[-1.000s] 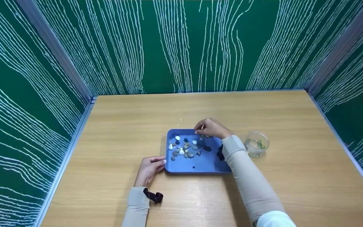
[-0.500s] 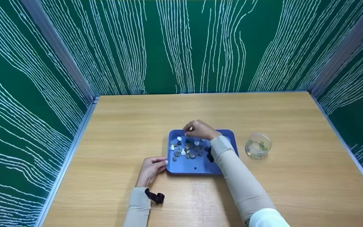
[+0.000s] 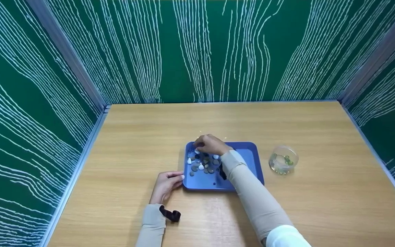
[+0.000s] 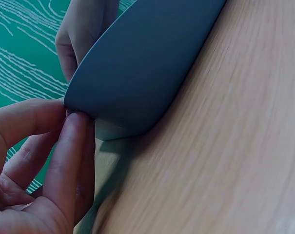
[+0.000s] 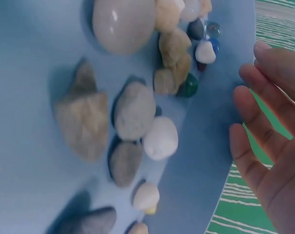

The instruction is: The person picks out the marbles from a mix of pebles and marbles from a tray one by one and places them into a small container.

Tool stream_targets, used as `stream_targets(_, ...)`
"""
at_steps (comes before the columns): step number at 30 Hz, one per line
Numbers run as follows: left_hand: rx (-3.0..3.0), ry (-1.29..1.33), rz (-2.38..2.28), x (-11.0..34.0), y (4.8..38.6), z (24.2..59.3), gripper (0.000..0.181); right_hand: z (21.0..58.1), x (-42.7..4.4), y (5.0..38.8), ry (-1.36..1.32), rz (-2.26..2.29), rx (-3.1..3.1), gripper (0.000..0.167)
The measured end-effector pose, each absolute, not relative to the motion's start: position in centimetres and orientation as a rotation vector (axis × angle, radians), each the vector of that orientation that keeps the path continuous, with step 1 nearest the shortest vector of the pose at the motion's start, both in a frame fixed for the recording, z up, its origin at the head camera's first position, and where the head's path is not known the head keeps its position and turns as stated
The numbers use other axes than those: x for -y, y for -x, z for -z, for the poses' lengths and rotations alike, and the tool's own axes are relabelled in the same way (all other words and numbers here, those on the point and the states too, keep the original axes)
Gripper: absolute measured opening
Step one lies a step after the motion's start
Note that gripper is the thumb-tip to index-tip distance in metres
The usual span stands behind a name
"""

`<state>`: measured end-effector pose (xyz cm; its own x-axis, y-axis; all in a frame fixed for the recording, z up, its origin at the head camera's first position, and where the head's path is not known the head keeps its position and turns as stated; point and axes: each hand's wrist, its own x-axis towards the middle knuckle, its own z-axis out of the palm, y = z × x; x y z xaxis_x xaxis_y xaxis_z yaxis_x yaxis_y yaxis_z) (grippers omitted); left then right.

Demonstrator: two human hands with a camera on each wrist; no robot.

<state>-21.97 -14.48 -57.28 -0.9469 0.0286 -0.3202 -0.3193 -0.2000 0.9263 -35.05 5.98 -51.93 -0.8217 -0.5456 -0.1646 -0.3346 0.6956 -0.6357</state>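
Note:
My left hand (image 3: 166, 187) pinches the near left corner of a blue tray (image 3: 250, 161). The left wrist view shows the thumb and fingertips of that left hand (image 4: 45, 165) on the tray's rim (image 4: 88, 61). Over the far left part of the tray is my right hand (image 3: 212, 144), its fingertips low by the far left corner. Seen from the right wrist, the fingers of the right hand (image 5: 281, 156) are slightly bent, and nothing shows between them. Grey pebbles (image 5: 135, 111), white pebbles (image 5: 160, 138) and a dark green marble (image 5: 188, 86) lie in the tray.
Right of the tray stands a clear round tub (image 3: 275, 165) with green marbles (image 3: 288, 160) in it. A dark strap (image 3: 172, 215) hangs from the left wrist. Green panels (image 3: 177, 51) with white lines border the wooden table (image 3: 142, 137) at the back and sides.
My right hand has travelled left along the tray's far side to its far left corner. The left hand keeps its hold on the tray, which stays in place.

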Motion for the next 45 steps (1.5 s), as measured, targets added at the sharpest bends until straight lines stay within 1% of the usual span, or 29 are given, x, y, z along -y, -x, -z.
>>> stream_targets(7, -1.819, 0.320, -2.253, 14.4, 21.9, 57.5, 0.036, 52.5, -5.0, 35.0, 0.725, 0.751, -2.601, 0.035)
stream_targets(12, -1.805, 0.319, -2.263, 14.4, 21.9, 57.6, 0.034, 52.8, -4.9, 34.7, 0.815, 0.742, -2.634, 0.036)
stream_targets(19, -1.790, 0.341, -2.274, 14.4, 21.9, 57.5, 0.032, 53.3, -4.7, 34.7, 0.934, 0.756, -2.653, 0.031)
stream_targets(26, -1.804, 0.355, -2.264, 14.5, 22.0, 57.6, 0.032, 53.5, -4.1, 34.5, 0.979, 0.701, -2.694, 0.018)
stream_targets(32, -1.798, 0.351, -2.264, 14.6, 22.0, 57.8, 0.033, 53.7, -3.7, 34.1, 0.896, 0.682, -2.709, 0.019)
stream_targets(37, -1.797, 0.361, -2.269, 14.6, 21.9, 57.8, 0.032, 53.9, -3.5, 34.0, 0.876, 0.681, -2.699, 0.020)
stream_targets(45, -1.799, 0.345, -2.284, 14.5, 21.9, 57.7, 0.032, 54.3, -3.7, 34.0, 1.009, 0.708, -2.729, 0.011)
